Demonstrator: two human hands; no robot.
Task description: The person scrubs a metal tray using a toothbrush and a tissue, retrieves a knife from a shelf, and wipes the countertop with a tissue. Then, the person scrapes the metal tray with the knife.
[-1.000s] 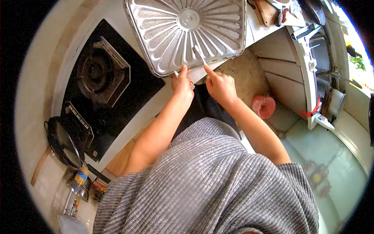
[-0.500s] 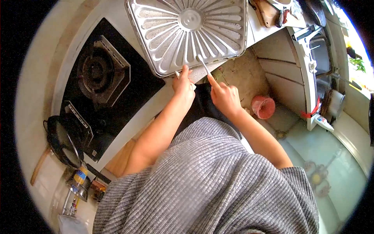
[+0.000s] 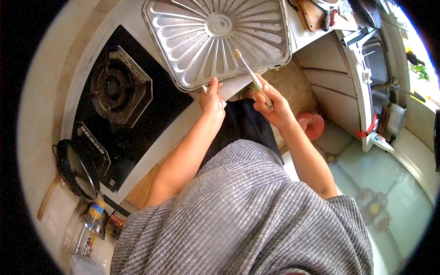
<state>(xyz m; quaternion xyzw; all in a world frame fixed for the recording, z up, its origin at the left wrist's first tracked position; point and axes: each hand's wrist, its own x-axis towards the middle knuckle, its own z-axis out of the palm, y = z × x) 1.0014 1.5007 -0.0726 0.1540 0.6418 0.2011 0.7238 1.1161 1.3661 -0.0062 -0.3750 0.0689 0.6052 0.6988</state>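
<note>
The white brush is in the right hand, fingers closed around its handle, its head over the metal tray. The left hand, fingers curled, holds something white near the rim. The tray lies on the counter, beside the black stove.

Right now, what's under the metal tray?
White countertop shows beside the metal tray on both sides, black cooktop by its lower-left corner. Whatever lies directly beneath is covered, so I can't tell what's there.
</note>
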